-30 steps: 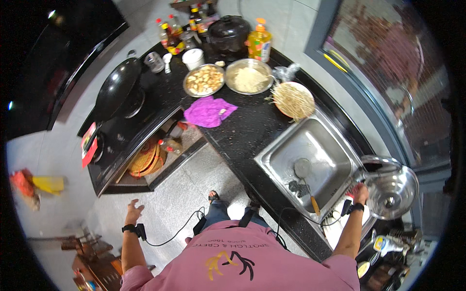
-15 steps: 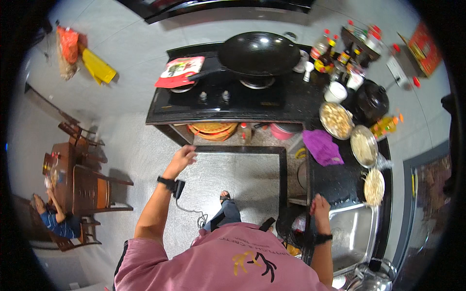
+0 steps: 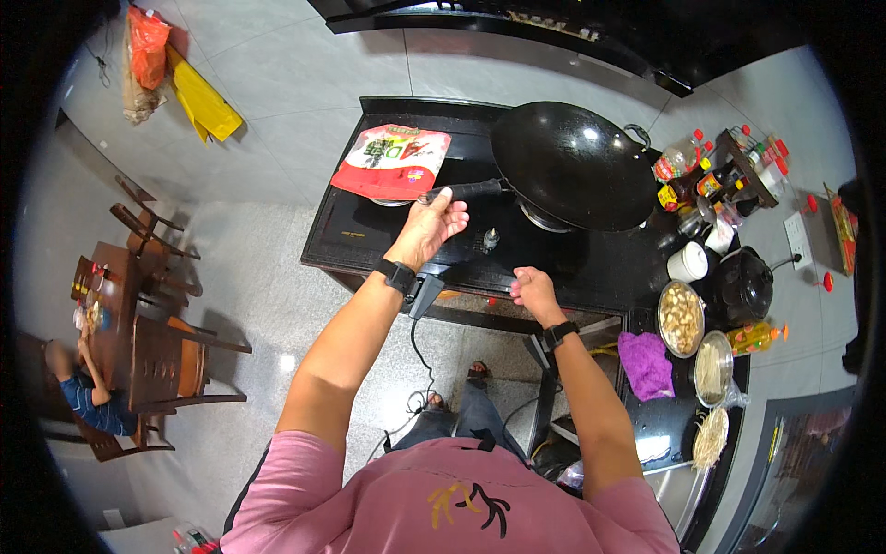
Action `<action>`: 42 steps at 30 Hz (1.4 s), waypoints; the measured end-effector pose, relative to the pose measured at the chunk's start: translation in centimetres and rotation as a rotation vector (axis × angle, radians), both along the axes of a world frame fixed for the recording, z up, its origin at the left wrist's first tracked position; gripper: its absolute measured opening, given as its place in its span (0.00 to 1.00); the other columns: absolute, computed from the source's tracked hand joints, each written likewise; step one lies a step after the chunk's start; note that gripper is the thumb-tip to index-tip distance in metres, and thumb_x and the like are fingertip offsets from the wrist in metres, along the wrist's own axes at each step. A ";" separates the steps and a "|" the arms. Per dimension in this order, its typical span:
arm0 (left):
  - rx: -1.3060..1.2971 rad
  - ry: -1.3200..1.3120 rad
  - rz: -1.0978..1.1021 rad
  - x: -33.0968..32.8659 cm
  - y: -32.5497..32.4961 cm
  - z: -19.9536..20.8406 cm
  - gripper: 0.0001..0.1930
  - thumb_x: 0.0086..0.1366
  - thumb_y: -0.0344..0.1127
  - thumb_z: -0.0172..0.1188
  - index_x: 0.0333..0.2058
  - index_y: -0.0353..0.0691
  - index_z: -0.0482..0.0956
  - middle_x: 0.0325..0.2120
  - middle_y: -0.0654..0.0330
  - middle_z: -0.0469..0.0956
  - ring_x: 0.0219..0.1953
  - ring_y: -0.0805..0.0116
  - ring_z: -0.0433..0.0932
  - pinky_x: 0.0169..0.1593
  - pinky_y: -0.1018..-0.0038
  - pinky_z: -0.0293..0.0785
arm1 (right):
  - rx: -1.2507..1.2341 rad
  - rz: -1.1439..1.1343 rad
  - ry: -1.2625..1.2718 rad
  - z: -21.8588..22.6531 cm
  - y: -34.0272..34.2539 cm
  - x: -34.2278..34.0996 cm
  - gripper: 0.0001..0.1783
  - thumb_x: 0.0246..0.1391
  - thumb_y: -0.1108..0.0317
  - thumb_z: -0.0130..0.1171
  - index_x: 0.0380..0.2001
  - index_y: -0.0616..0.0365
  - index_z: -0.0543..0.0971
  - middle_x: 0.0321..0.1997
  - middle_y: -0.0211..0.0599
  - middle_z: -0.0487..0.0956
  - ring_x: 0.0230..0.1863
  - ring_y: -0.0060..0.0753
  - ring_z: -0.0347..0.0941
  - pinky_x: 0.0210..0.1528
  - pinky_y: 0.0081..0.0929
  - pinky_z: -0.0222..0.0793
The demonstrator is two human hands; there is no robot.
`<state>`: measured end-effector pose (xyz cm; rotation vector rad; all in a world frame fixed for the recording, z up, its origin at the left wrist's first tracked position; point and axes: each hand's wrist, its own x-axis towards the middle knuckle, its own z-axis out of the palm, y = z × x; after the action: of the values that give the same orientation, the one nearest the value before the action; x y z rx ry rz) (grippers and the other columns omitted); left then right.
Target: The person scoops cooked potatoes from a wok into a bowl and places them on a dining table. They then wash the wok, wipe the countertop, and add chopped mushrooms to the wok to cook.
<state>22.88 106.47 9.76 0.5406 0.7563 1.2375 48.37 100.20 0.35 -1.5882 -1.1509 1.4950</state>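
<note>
My left hand [image 3: 432,228] is over the stove [image 3: 355,240], thumb and fingers apart, just in front of the black wok's handle [image 3: 475,189]. I cannot tell whether its thumb touches the handle; no grip on it shows. The black wok [image 3: 568,171] sits on the right burner, its inside bare. A red and white food packet [image 3: 392,159] lies flat over the left burner. My right hand [image 3: 537,294] is held at the stove's front edge with its fingers curled in, and nothing shows in them. A control knob [image 3: 491,238] stands between the two hands.
Sauce bottles [image 3: 678,157], a white tub [image 3: 688,262] and a black pot [image 3: 740,286] crowd the right corner. Bowls of cut food [image 3: 681,319] and pale strips [image 3: 713,369] stand beside a purple cloth [image 3: 645,366]. A range hood [image 3: 572,37] hangs above. Another person sits at the left table.
I have stepped up to the stove. My left hand has risen to the wok's handle, and my right hand has come from beside the sink to the stove's front edge.
</note>
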 end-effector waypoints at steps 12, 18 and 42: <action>-0.026 0.097 0.108 -4.5 5.3 0.7 0.18 0.71 0.37 0.55 0.53 0.35 0.64 0.40 0.50 0.79 0.38 0.61 0.81 0.43 0.68 0.81 | -0.069 0.283 -0.715 -3.8 12.5 -5.5 0.23 0.65 0.54 0.49 0.46 0.66 0.78 0.49 0.61 0.78 0.52 0.61 0.75 0.53 0.46 0.72; -0.132 0.247 0.082 -9.7 -7.1 -5.2 0.26 0.69 0.39 0.58 0.61 0.36 0.61 0.42 0.50 0.78 0.41 0.63 0.81 0.44 0.67 0.81 | -0.039 0.453 -0.981 -1.8 13.3 -8.6 0.26 0.66 0.51 0.46 0.49 0.67 0.76 0.52 0.55 0.78 0.54 0.55 0.76 0.55 0.42 0.71; -0.984 0.357 0.423 -13.9 -47.0 -24.1 0.29 0.68 0.40 0.51 0.62 0.30 0.58 0.43 0.44 0.76 0.38 0.52 0.80 0.40 0.64 0.79 | 0.441 0.709 -1.396 -6.4 11.8 -6.1 0.34 0.68 0.53 0.44 0.68 0.65 0.56 0.38 0.54 0.78 0.32 0.47 0.78 0.33 0.39 0.76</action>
<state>8.99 59.44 -14.36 -0.2400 1.7036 0.9826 42.22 112.03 -6.06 -1.9236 -2.7508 0.1086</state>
